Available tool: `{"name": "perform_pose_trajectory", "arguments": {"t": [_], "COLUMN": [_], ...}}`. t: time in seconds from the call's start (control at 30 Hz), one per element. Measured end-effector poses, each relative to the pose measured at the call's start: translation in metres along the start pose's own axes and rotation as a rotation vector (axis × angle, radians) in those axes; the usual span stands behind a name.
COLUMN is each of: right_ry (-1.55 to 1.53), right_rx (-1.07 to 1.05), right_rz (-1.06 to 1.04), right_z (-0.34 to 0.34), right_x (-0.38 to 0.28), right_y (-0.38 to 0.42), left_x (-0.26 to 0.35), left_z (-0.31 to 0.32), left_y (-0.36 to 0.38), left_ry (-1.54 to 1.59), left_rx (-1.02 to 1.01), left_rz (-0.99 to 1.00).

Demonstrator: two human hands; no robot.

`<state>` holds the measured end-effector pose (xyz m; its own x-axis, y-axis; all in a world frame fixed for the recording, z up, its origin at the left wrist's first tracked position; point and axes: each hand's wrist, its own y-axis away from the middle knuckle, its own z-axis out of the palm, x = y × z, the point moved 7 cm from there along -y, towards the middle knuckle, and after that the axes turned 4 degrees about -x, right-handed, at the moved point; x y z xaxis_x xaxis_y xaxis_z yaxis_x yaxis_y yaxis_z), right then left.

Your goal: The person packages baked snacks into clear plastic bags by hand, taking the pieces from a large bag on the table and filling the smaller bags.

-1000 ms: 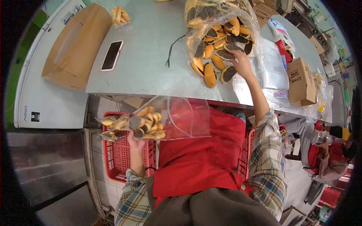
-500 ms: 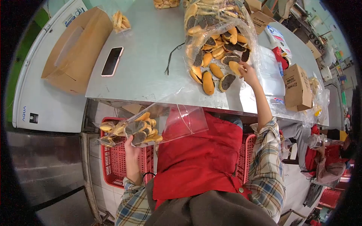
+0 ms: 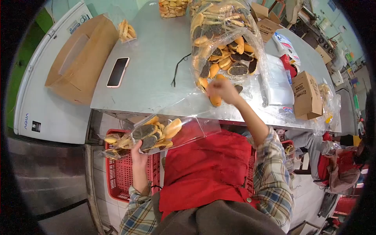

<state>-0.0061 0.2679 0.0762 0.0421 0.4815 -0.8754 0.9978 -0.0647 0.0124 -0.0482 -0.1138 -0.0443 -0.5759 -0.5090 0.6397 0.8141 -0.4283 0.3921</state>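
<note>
My left hand (image 3: 138, 153) is closed on the lower side of a clear plastic bag (image 3: 201, 126), which holds several bread pieces (image 3: 172, 128) with dark filling. The bag's mouth stretches toward the table edge, over my red apron. My right hand (image 3: 224, 91) is above the bread rolls (image 3: 215, 100) at the near side of the table, blurred by motion, its fingers over a roll; I cannot tell whether they grip it. Just behind lies a large open clear sack (image 3: 260, 58), its mouth facing me, with many golden pieces and dark-coated halves (image 3: 238, 69) spilling out.
A phone (image 3: 118, 73) and a dark tie (image 3: 179, 67) lie on the metal table (image 3: 154, 51). A brown carton (image 3: 84, 58) stands left, a small box (image 3: 306, 95) right. Below the bag are a filled packet (image 3: 117, 147) and a red basket (image 3: 129, 172). Another person (image 3: 340, 164) is at right.
My right hand has moved left and nearer from the sack's mouth. The piece it held is gone from there, and a larger pale piece now shows in the bag, which sits slightly more to the right.
</note>
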Motion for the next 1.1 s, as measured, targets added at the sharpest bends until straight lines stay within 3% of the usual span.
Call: {"name": "perform_pose_trajectory", "arguments": {"t": [0.07,0.17,0.2,0.3,0.37,0.47,0.5,0.57,0.67,0.77,0.83,0.9,0.97,1.1], "right_ry": [0.39,0.854,0.782,0.69,0.511,-0.082,-0.337,0.136,-0.066,-0.412,-0.405,-0.464,-0.048,0.348], "right_rx": [0.357,0.44,0.244,0.199,0.128,0.319,0.309,0.428,0.481,0.256,0.021,0.005,0.06,0.013], "right_rz": [-0.294,-0.485,-0.338,-0.254,-0.02,-0.081,0.056,0.076,0.22,0.173,0.168,0.046,-0.111,-0.347], "right_z": [-0.033,-0.026,-0.019,-0.013,-0.029,-0.07,-0.079,-0.106,-0.102,-0.062,-0.014,0.027,0.049,0.078], "right_x": [-0.017,-0.016,0.007,-0.003,0.024,0.059,0.058,0.091,0.075,0.039,0.023,0.0,-0.023,-0.05], "right_y": [-0.026,-0.049,-0.06,-0.031,-0.016,0.021,0.034,0.048,0.067,0.068,0.066,0.063,0.06,0.05], "left_x": [0.003,0.001,0.003,0.012,0.012,0.012,0.014,0.014,0.019,0.028,0.031,0.029,0.032,0.026], "left_z": [-0.002,-0.006,-0.003,-0.013,-0.03,-0.03,-0.023,-0.012,0.01,0.043,0.054,0.064,0.082,0.092], "left_y": [0.003,0.007,0.013,0.026,0.018,0.015,0.015,0.013,0.009,0.014,0.007,-0.002,-0.001,-0.005], "left_ry": [-0.003,-0.048,-0.057,-0.131,-0.101,-0.023,-0.014,0.002,-0.064,-0.123,-0.164,-0.187,-0.221,-0.25], "left_rx": [-0.006,-0.049,-0.02,0.073,0.02,0.044,0.036,0.025,0.032,0.034,-0.014,-0.104,-0.14,-0.223], "left_rz": [0.02,0.048,0.05,0.053,0.068,0.044,0.03,0.0,0.0,-0.067,-0.119,-0.175,-0.191,-0.205]}}
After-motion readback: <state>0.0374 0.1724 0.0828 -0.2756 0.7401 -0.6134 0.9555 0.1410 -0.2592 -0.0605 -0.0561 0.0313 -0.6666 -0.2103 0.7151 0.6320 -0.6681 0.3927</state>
